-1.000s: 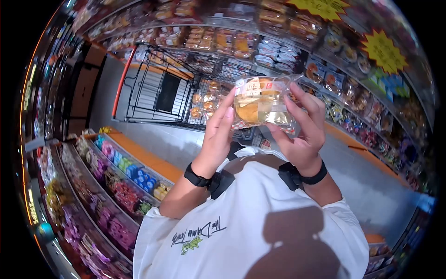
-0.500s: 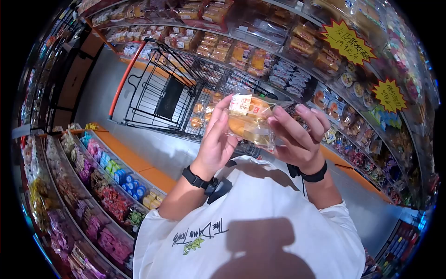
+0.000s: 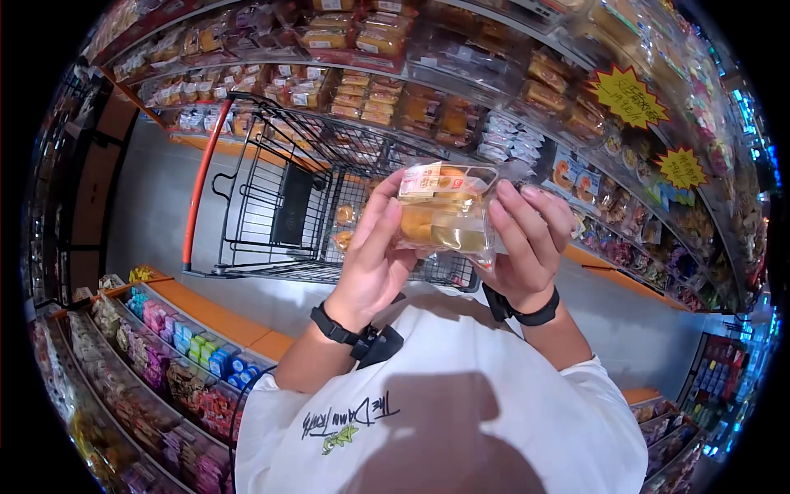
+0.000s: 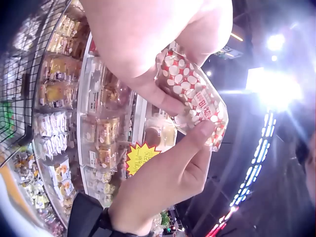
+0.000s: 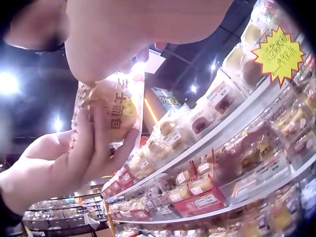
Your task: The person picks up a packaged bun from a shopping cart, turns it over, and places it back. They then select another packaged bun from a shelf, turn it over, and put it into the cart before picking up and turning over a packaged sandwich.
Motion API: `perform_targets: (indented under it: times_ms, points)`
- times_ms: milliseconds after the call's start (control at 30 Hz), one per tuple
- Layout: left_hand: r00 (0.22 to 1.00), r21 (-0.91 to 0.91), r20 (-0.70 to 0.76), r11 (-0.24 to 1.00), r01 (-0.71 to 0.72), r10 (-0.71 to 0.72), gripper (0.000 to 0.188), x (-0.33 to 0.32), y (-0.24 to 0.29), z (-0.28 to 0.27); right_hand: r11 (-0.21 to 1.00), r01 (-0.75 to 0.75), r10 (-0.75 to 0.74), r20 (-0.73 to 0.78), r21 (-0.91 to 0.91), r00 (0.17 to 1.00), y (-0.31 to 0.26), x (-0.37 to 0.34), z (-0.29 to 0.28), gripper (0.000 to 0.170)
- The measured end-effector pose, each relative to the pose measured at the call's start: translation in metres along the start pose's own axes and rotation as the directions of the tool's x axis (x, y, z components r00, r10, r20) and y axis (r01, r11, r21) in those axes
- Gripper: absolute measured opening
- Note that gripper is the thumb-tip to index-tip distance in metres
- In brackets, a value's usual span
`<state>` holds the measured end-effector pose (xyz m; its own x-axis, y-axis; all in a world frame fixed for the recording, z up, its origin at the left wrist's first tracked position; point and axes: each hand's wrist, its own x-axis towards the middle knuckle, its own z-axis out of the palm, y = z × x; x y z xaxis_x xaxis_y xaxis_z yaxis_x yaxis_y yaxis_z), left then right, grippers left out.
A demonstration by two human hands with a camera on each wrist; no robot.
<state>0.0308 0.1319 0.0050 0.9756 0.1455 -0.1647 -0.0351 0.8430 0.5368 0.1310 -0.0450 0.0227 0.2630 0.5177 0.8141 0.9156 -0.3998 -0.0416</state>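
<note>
A clear plastic bread package (image 3: pixel 444 207) with a printed white label is held between both hands, in front of the chest. My left hand (image 3: pixel 372 251) grips its left end, fingers over the top. My right hand (image 3: pixel 529 239) pinches the right end. The left wrist view shows the package's underside (image 4: pixel 190 86), white dots on red, with the right hand's thumb pressed on it. From the right wrist, brown lettering shows on the wrapper (image 5: pixel 121 106), and the left hand (image 5: pixel 84 143) curls around that side.
A wire shopping cart (image 3: pixel 271 198) with an orange handle stands ahead, holding packs of round buns (image 3: pixel 344 216). Shelves of packaged bread (image 3: pixel 366 99) curve behind it, with yellow starburst price signs (image 3: pixel 629 96) to the right. Candy bins (image 3: pixel 177 350) line the lower left.
The head view has shifted, putting the cart lower and further left. The package has tilted and sits slightly lower than a second ago. Both hands keep their hold on it.
</note>
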Motion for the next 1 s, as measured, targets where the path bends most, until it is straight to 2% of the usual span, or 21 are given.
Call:
perform_targets:
  times_ms: [100, 167, 233, 300, 400, 533, 633, 733, 1000]
  points:
    - [0.998, 0.093, -0.01, 0.994, -0.055, 0.056, 0.057, 0.002, 0.023, -0.009, 0.967, -0.145, 0.139, 0.042, 0.208, 0.989, -0.02, 0.01, 0.022, 0.047]
    - [0.995, 0.192, -0.024, 0.977, -0.089, 0.096, 0.06, 0.003, 0.037, -0.011, 0.888, -0.284, 0.282, 0.062, 0.362, 0.958, -0.036, 0.013, 0.039, 0.059]
    - [0.981, 0.276, 0.003, 0.943, -0.189, 0.195, 0.061, 0.008, 0.045, -0.016, 0.76, -0.381, 0.398, 0.086, 0.526, 0.913, -0.047, 0.016, 0.053, 0.067]
    - [0.962, 0.354, 0.044, 0.896, -0.268, 0.27, 0.064, 0.015, 0.049, -0.024, 0.694, -0.459, 0.444, 0.173, 0.555, 0.879, -0.051, 0.021, 0.05, 0.073]
    - [0.96, 0.481, 0.079, 0.833, -0.273, 0.269, 0.063, 0.023, 0.054, -0.033, 0.882, -0.414, 0.329, 0.333, 0.226, 0.884, -0.049, 0.029, 0.037, 0.072]
    - [0.971, 0.406, 0.092, 0.882, -0.238, 0.219, 0.062, 0.025, 0.053, -0.031, 0.922, -0.368, 0.323, 0.284, 0.121, 0.903, -0.051, 0.031, 0.035, 0.061]
    - [0.976, 0.386, 0.079, 0.897, -0.216, 0.201, 0.062, 0.024, 0.051, -0.028, 0.876, -0.416, 0.352, 0.266, 0.243, 0.897, -0.049, 0.031, 0.036, 0.059]
    - [0.979, 0.377, 0.067, 0.903, -0.204, 0.194, 0.062, 0.024, 0.045, -0.021, 0.838, -0.467, 0.409, 0.239, 0.284, 0.88, -0.048, 0.029, 0.035, 0.059]
    - [0.991, 0.383, 0.087, 0.916, -0.123, 0.097, 0.063, 0.031, 0.022, -0.008, 0.795, -0.548, 0.487, 0.265, 0.261, 0.832, -0.028, 0.01, 0.012, 0.058]
